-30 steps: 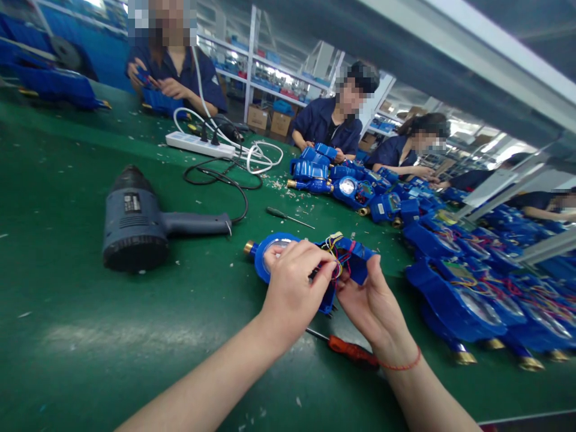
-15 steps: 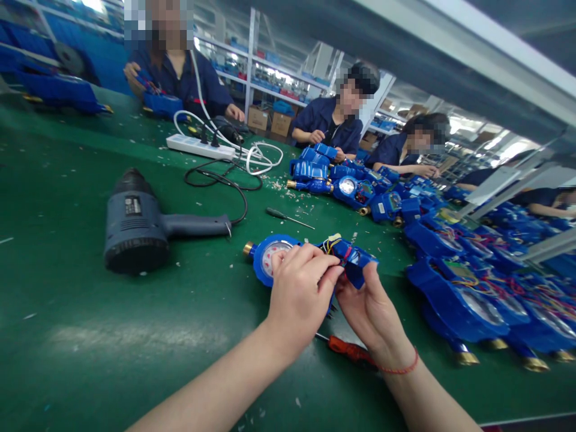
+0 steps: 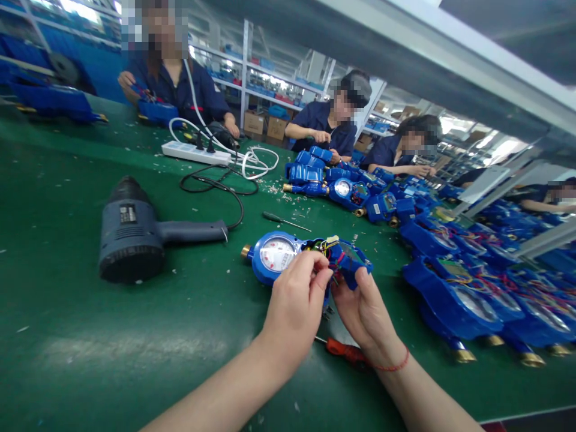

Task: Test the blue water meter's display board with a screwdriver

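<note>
A blue water meter (image 3: 275,257) with a white dial and a brass end lies on the green table. Its open blue housing (image 3: 351,263) shows coloured wires (image 3: 327,249). My left hand (image 3: 294,306) is closed, its fingertips pinching at the wires beside the dial. My right hand (image 3: 366,312) grips the blue housing from below and the right, thumb on its edge. A red-handled screwdriver (image 3: 344,350) lies on the table under my right wrist.
A grey heat gun (image 3: 135,231) lies to the left, its black cord running to a white power strip (image 3: 191,153). A small dark screwdriver (image 3: 283,220) lies beyond the meter. Several blue meters (image 3: 450,288) are piled at right. Other people in dark blue work across the table.
My left hand has slid off the dial, which now shows fully, and pinches at the wires. The view has shifted slightly; the person at far left lowered a hand to the table.
</note>
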{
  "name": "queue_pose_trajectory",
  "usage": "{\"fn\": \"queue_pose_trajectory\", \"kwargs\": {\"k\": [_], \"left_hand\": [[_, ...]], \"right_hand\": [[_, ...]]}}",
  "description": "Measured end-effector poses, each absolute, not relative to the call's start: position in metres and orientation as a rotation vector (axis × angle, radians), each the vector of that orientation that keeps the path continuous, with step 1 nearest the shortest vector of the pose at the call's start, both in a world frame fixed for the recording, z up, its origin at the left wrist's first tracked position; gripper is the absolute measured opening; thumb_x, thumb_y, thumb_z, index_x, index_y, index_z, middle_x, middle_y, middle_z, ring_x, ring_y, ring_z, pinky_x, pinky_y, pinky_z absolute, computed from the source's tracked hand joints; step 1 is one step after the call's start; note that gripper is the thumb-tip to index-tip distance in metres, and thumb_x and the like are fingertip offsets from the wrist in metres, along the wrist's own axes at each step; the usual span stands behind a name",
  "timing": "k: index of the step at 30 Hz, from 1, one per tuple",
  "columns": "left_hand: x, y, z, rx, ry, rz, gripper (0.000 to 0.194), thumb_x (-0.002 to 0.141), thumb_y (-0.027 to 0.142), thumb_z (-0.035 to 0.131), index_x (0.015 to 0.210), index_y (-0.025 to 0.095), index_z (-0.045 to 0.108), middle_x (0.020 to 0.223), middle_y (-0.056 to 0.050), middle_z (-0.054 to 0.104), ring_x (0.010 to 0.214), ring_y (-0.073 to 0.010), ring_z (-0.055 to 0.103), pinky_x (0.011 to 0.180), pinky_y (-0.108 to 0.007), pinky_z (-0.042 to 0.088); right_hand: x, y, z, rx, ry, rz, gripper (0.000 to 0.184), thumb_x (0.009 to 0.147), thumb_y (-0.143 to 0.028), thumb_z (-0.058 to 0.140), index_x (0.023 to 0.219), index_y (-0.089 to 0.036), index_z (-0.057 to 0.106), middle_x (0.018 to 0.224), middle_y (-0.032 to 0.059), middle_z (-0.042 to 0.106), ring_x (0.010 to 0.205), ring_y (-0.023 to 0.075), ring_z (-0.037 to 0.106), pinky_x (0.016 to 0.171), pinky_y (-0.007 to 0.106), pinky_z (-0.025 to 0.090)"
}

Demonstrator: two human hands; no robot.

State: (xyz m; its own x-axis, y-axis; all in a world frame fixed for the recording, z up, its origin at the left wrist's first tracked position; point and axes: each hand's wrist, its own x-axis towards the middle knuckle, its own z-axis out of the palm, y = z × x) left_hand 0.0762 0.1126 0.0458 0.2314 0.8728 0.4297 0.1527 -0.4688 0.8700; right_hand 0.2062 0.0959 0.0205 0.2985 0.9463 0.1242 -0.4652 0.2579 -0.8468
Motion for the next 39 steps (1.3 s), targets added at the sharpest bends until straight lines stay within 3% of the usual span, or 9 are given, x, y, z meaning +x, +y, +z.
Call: {"fn": "queue_pose_trajectory", "kwargs": {"k": [5, 16, 21, 24, 29, 35, 39], "left_hand": [[0.075, 0.118, 0.044, 1.842, 0.947, 1.185, 0.011, 0.087, 0.01, 0.059, 0.081, 0.019, 0.061, 0.082, 0.0, 0.063, 0.074, -0.0158, 0.057, 0.069, -0.028, 0.042], [0.076, 0.115, 0.042, 1.749, 0.825, 1.216, 0.017, 0.09, 0.01, 0.053, 0.075, 0.018, 0.055, 0.08, 0.001, 0.058, 0.079, -0.0144, 0.054, 0.072, -0.025, 0.04], [0.079, 0.115, 0.043, 1.667, 0.925, 1.119, 0.01, 0.089, 0.012, 0.052, 0.09, 0.018, 0.06, 0.088, -0.002, 0.063, 0.085, -0.0177, 0.059, 0.074, -0.029, 0.043], [0.08, 0.117, 0.044, 1.635, 0.94, 1.125, 0.024, 0.085, 0.009, 0.053, 0.106, 0.016, 0.062, 0.094, -0.004, 0.065, 0.092, -0.0196, 0.06, 0.081, -0.031, 0.046], [0.079, 0.121, 0.045, 1.665, 0.885, 1.143, 0.028, 0.086, 0.012, 0.053, 0.108, 0.014, 0.07, 0.098, -0.007, 0.066, 0.094, -0.0212, 0.061, 0.089, -0.037, 0.047], [0.077, 0.13, 0.048, 1.608, 0.81, 1.074, 0.026, 0.087, 0.015, 0.052, 0.102, 0.015, 0.074, 0.097, -0.009, 0.065, 0.094, -0.0243, 0.06, 0.089, -0.041, 0.045], [0.075, 0.135, 0.053, 1.515, 0.763, 1.016, 0.02, 0.085, 0.013, 0.053, 0.092, 0.015, 0.072, 0.088, -0.006, 0.067, 0.082, -0.0193, 0.062, 0.077, -0.033, 0.049]], "right_hand": [[0.204, 0.094, 0.022, -0.789, -0.759, 1.088, 0.051, 0.073, -0.044, 0.086, 0.115, -0.027, 0.061, 0.111, 0.0017, 0.066, 0.101, 0.0179, 0.06, 0.093, 0.03, 0.049], [0.203, 0.091, 0.017, -0.784, -0.714, 1.112, 0.048, 0.074, -0.048, 0.084, 0.113, -0.028, 0.064, 0.108, 0.001, 0.068, 0.1, 0.0169, 0.061, 0.092, 0.028, 0.051], [0.205, 0.09, 0.021, -0.828, -0.687, 1.131, 0.039, 0.077, -0.054, 0.08, 0.101, -0.025, 0.07, 0.106, 0.0016, 0.068, 0.099, 0.0184, 0.061, 0.093, 0.031, 0.052], [0.206, 0.091, 0.025, -0.853, -0.7, 1.109, 0.041, 0.076, -0.053, 0.08, 0.102, -0.024, 0.07, 0.109, 0.0021, 0.067, 0.102, 0.0197, 0.06, 0.1, 0.035, 0.048], [0.206, 0.096, 0.029, -0.895, -0.74, 1.052, 0.042, 0.073, -0.056, 0.081, 0.098, -0.023, 0.07, 0.107, 0.0032, 0.067, 0.102, 0.0224, 0.06, 0.104, 0.042, 0.043], [0.21, 0.103, 0.033, -0.943, -0.803, 0.896, 0.046, 0.065, -0.051, 0.087, 0.092, -0.021, 0.066, 0.097, 0.0021, 0.066, 0.09, 0.0208, 0.06, 0.092, 0.038, 0.048], [0.209, 0.104, 0.038, -0.988, -0.799, 0.819, 0.047, 0.065, -0.048, 0.087, 0.092, -0.02, 0.061, 0.092, 0.0001, 0.063, 0.082, 0.0161, 0.057, 0.078, 0.029, 0.047]]}}
